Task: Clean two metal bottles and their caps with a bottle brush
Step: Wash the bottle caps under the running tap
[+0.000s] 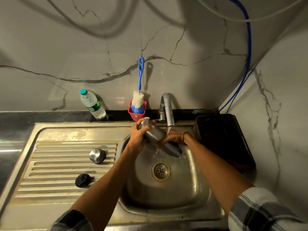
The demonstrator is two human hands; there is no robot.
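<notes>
My left hand [139,134] grips a steel bottle [152,131] tilted under the tap [167,110], base up and to the left. My right hand [174,136] holds the bottle's lower end where the water stream falls. A second, darker bottle [173,150] lies on its side in the sink basin [166,189] beneath my hands. A steel cap [97,155] and a black cap [82,180] sit on the ribbed drainboard [58,164]. The blue-handled bottle brush [139,97] stands in a red holder [137,113] behind the sink.
A plastic water bottle [92,104] with a green cap stands on the dark counter at the back left. A dark basket [223,139] sits right of the sink. A blue hose [246,55] runs down the right wall. The drain [160,171] is at the basin's middle.
</notes>
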